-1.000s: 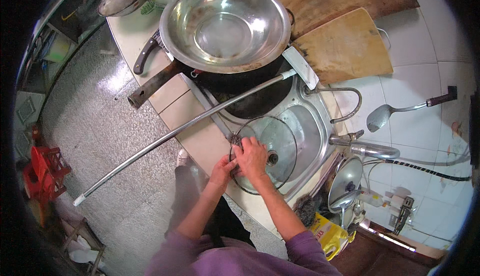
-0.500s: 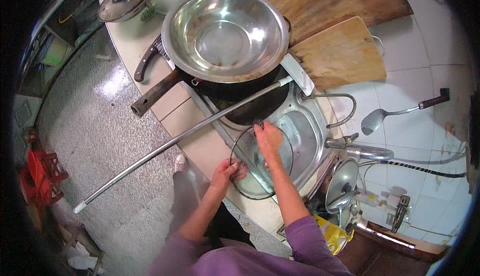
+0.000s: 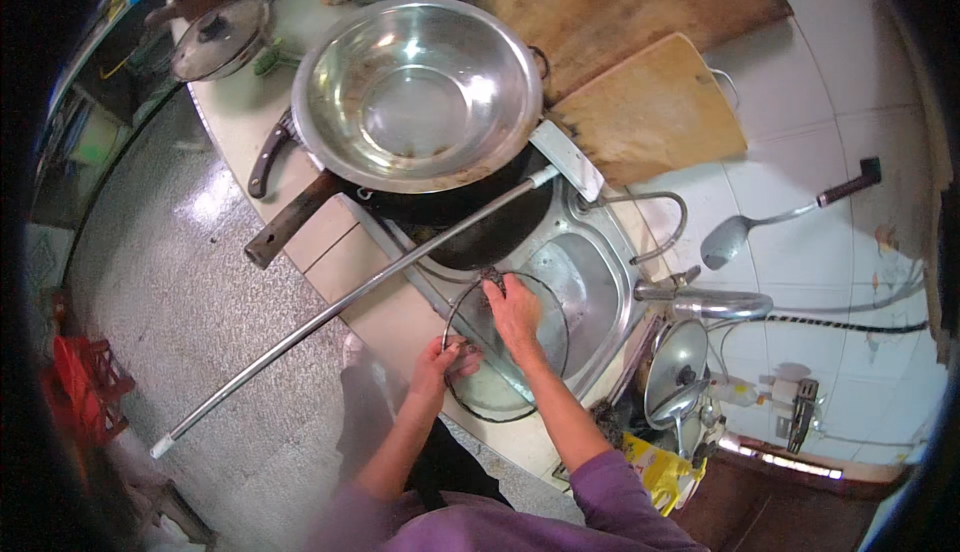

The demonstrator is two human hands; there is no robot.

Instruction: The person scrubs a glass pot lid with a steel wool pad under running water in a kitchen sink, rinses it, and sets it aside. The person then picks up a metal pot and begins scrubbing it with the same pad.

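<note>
A round glass pot lid [image 3: 488, 390] with a dark rim is held over the near edge of the metal sink [image 3: 598, 297]. My left hand [image 3: 437, 364] is closed on the lid's left rim. At the lid's far rim, my right hand [image 3: 515, 318] is closed around a dark, wiry scrubber [image 3: 491, 277] and presses it against the edge. Part of the lid lies hidden behind my right hand and forearm.
A long metal pole [image 3: 350, 302] with a flat white head crosses the sink and counter. Beyond it, a large steel basin [image 3: 415, 102] rests on a wok with a long handle [image 3: 290, 222]. A knife [image 3: 268, 160], cutting boards [image 3: 660, 112] and a faucet [image 3: 725, 302] surround the sink.
My right hand and the scrubber have shifted slightly along the lid's far rim. My left hand keeps its hold on the rim. The whole view has shifted a little.
</note>
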